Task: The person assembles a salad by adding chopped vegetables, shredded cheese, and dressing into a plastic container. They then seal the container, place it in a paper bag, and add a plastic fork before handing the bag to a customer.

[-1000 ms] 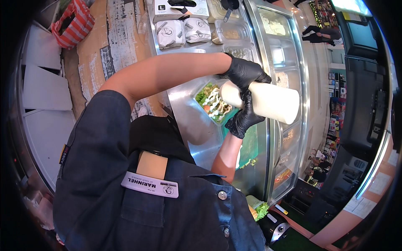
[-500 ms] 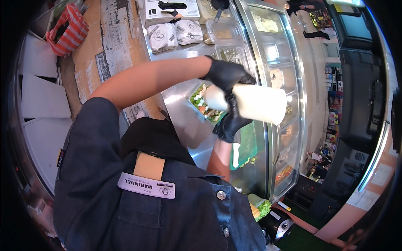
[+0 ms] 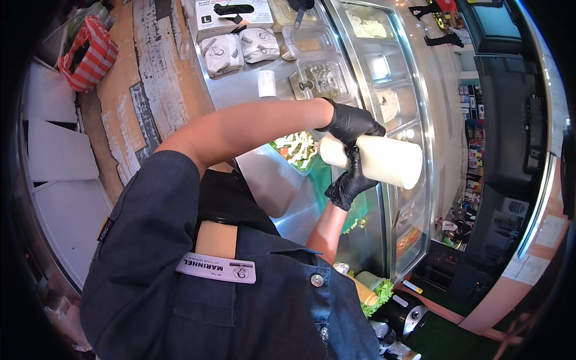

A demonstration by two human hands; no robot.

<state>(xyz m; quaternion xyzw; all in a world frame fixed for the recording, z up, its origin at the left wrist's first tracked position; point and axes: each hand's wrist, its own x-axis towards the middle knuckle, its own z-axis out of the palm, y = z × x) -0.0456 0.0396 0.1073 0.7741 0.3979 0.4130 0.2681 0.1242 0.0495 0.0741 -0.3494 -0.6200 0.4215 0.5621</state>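
A large white squeeze bottle (image 3: pixel 393 162) is tipped on its side above the counter, its narrower end toward a salad (image 3: pixel 297 149) in a clear tray. White sauce lies in strands over the greens. My left hand (image 3: pixel 354 122), in a black glove, grips the bottle from the far side with fingers closed round it. From the near side my right hand (image 3: pixel 352 182), gloved too, is wrapped round its middle. Both hands are over the counter's right part, beside a green cutting board (image 3: pixel 355 207). The bottle's tip is hard to make out.
Two paper-wrapped bundles (image 3: pixel 241 49), a glove box (image 3: pixel 231 15) and lidded clear tubs (image 3: pixel 324 78) stand at the counter's far end, near a paper slip (image 3: pixel 266 83). Metal-framed food bins (image 3: pixel 393 69) run along the right. Lettuce (image 3: pixel 379 298) shows at lower right.
Both hands and the bottle have shifted right and slightly nearer, off the salad. More white sauce shows on the salad now. The view has shifted a little too.
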